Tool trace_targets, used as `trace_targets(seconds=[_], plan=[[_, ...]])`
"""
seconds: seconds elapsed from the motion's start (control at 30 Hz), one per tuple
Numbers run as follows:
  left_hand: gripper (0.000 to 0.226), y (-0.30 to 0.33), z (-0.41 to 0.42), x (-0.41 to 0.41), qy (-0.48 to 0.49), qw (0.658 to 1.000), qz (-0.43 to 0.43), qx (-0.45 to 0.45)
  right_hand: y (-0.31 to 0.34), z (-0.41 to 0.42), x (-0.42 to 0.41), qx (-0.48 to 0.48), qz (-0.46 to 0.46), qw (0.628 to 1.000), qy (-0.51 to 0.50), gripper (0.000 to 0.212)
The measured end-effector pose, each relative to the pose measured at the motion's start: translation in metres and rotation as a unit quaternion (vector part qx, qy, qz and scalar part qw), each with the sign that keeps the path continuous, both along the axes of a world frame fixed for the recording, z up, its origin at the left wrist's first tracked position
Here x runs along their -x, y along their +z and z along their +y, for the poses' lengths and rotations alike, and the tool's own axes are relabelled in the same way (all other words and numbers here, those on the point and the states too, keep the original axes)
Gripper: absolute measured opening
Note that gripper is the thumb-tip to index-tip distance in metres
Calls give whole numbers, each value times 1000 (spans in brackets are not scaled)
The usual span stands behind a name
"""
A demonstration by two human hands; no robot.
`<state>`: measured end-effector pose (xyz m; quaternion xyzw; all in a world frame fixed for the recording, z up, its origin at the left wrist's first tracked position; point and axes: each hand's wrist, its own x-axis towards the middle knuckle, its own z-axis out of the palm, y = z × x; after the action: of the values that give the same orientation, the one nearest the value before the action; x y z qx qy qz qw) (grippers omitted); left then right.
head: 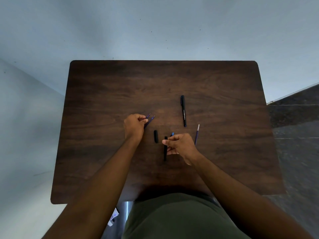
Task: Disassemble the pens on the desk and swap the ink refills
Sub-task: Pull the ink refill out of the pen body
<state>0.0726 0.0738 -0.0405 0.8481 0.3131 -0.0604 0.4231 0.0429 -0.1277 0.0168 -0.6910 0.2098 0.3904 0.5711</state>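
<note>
Mid-swap, judging by the parts: one pen is apart, one isn't. The left hand (134, 125) has its fingers curled w/ thumb and forefinger pinching two thin blue ink refills (149, 119), tips pointing toward the tabletop's far edge, near its centre. The right hand (179, 144) grips the open matte-black pen barrel (165, 153), held roughly lengthwise toward the near edge; a small blue tip piece (172, 134) shows just above its fingers, exact hold can't be told.

To do the step well: probably separate one refill from the pair first, line it up w/ the barrel's open end, feed straight, no forcing. Holding two refills at once risks mixing them up or dropping one.

Around: a short black pen cap (155, 136) lies between the hands; a third slim blue refill w/ pale end (196, 135) lies just right of the right hand; a whole capped black pen w/ white lettering (183, 111) lies toward the far right, untouched. Nothing blocks the hands on the dark wood tabletop (103, 83); loose round parts could roll.
</note>
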Motion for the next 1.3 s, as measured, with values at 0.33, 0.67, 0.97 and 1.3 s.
trace_targets(seconds=[0.33,0.67,0.97,1.3], plan=[[20,4,0,7,-11,1000,-14,-9,-3,-1,4,9,9,1000,9,19],[18,12,-3,12,-21,999,-16,-32,-5,-8,12,27,26,999,3,9],[13,36,-33,37,-42,998,-44,-25,-8,-11,8,17,6,999,-36,14],[30,49,-79,84,-147,979,48,135,-10,-16,3,-5,-49,995,-88,20]])
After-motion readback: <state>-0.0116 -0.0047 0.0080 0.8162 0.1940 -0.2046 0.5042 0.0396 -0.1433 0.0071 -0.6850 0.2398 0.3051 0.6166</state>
